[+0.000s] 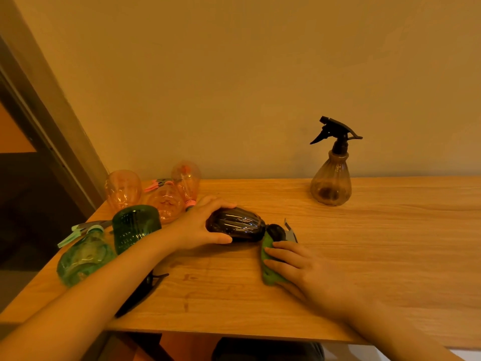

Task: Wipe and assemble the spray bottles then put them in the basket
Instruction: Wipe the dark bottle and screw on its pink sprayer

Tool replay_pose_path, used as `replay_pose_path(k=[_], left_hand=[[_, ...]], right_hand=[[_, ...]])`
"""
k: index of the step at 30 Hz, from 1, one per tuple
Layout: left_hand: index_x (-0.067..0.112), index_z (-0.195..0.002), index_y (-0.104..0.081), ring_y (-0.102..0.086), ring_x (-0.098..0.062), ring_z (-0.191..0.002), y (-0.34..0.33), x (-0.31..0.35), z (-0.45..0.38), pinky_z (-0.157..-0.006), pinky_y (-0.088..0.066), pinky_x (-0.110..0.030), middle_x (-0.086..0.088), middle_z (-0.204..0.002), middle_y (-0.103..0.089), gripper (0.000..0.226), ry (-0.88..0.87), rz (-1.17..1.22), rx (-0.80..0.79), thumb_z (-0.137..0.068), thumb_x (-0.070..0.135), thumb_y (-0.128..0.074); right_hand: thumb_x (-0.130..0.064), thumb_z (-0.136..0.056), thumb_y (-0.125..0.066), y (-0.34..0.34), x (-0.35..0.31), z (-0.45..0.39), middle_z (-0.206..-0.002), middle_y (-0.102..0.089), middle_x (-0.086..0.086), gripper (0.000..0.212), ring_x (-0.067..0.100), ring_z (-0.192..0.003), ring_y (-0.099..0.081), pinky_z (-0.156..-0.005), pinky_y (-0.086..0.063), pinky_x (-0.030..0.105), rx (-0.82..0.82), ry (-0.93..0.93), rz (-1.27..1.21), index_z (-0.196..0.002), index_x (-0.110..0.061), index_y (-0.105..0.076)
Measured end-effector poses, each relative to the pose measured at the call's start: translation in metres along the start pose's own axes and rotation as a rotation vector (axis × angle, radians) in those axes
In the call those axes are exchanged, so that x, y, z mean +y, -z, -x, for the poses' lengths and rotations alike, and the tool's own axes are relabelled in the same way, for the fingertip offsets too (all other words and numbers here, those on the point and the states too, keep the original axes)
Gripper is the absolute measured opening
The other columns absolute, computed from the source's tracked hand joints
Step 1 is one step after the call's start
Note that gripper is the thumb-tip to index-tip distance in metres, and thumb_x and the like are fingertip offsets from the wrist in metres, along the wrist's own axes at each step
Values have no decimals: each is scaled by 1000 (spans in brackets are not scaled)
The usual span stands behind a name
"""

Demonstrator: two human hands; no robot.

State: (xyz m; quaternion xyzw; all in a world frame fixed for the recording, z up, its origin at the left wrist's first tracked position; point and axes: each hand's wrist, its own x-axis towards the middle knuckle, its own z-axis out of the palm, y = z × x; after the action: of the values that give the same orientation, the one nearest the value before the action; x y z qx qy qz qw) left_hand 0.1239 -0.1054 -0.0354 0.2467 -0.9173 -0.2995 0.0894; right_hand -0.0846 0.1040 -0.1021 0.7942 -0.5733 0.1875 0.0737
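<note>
Head view: left hand (pixel 200 225) grips one dark bottle (pixel 235 227) lying mid-desk (pixel 390 243); right hand (pixel 309 274), fingers relaxed, presses one green cloth (pixel 268 261). Three orange bottles (pixel 122 188), two green bottles (pixel 135 227) left; one assembled sprayer (pixel 331 178) upper right.

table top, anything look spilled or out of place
Small reddish spots mark the table in front of the dark bottle lying on its side; whether they are wet cannot be told. Nothing looks broken.
</note>
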Motion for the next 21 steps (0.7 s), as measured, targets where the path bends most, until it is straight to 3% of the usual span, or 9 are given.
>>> replay_pose_path(k=[4, 11, 15, 19, 21], left_hand=[[55, -124, -34, -35, -9, -123, 0, 0, -1, -95, -35, -18, 13, -133, -29, 66, 7, 3, -15, -76, 39, -76], [58, -121, -36, -38, -9, -122, 3, -1, -5, -92, -35, -14, 14, -131, -32, 64, 19, 27, -37, -75, 40, -76], [60, -118, -36, -38, -7, -121, 3, -2, -6, -91, -36, -12, 16, -128, -32, 62, 11, 19, -38, -75, 40, -76], [64, -116, -37, -40, -5, -120, 3, -2, -5, -100, -38, -22, 22, -123, -34, 63, 2, 14, -14, -68, 53, -76], [62, -117, -36, -40, -7, -121, 3, -1, -4, -103, -38, -27, 17, -125, -36, 64, 3, 5, 3, -69, 49, -77]], right_hand=[[-46, -97, -37, 6, 5, 5, -135, -53, -7, 43, 13, -128, -44, -99, -46, 31, 13, -46, -45, -130, -25, -54], [-46, -95, -45, 16, 17, 30, -129, -54, -13, 39, 5, -121, -44, -97, -46, 26, 34, -114, -109, -126, -26, -59], [-43, -94, -48, 20, 14, 20, -127, -55, -14, 35, 2, -120, -45, -99, -41, 21, 202, -207, -273, -125, -29, -57], [-52, -91, -41, 7, 16, 2, -139, -48, -4, 53, 11, -129, -41, -106, -36, 29, 224, -326, -229, -132, -21, -54], [-55, -88, -37, 2, 14, 0, -141, -46, -1, 60, 15, -130, -41, -107, -34, 31, 174, -403, -223, -135, -20, -52]])
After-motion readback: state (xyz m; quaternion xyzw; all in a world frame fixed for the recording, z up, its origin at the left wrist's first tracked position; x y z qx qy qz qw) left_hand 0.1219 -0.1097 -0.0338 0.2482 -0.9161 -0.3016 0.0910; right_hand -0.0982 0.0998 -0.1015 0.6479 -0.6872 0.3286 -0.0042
